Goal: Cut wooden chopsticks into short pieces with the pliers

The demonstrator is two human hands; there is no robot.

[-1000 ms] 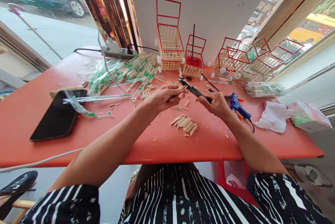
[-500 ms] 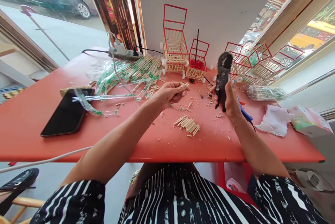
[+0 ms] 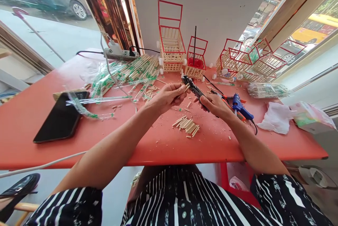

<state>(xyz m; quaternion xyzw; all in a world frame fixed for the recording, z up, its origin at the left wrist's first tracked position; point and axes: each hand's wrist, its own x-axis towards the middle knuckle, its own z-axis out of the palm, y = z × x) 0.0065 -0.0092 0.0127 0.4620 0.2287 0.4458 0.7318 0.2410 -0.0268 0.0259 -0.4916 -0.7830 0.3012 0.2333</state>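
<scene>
- Left hand [image 3: 167, 96] is raised a little above the red table [image 3: 148, 145], fingers curled, thumb and forefinger pinching a short wooden stick [image 3: 187, 87] whose free end points toward the right.
- Right hand [image 3: 215, 105] is wrapped closed around the handles of black cutting pliers [image 3: 194, 89]; the tool slants up and to the left, its head right at the tip of the stick. Whether the head is closed on the stick cannot be told.
- Both hands are held close together over the middle of the table, not resting on it.
- Directly below the hands, on the table: a small heap of cut stick pieces [image 3: 187, 125], lying roughly parallel, with wood crumbs scattered around it.
- Just right of the right hand: a blue glue gun [image 3: 240, 108] lying on its side, cord trailing toward the table edge.
- Further right: a crumpled white cloth [image 3: 274, 118] and a tissue pack [image 3: 310, 117], well apart from the hands.
- Left side of the table: a black phone [image 3: 59, 118] lying flat, with a clear plastic wrapper [image 3: 87, 108] partly over it.
- Behind the left hand: a spread of wrapped chopsticks [image 3: 132, 71] in green-printed sleeves, next to a power strip [image 3: 118, 52].
- Along the wall: several small stick-built carts with red frames [image 3: 171, 41], one upright and tall, others tipped on their sides at the right.
</scene>
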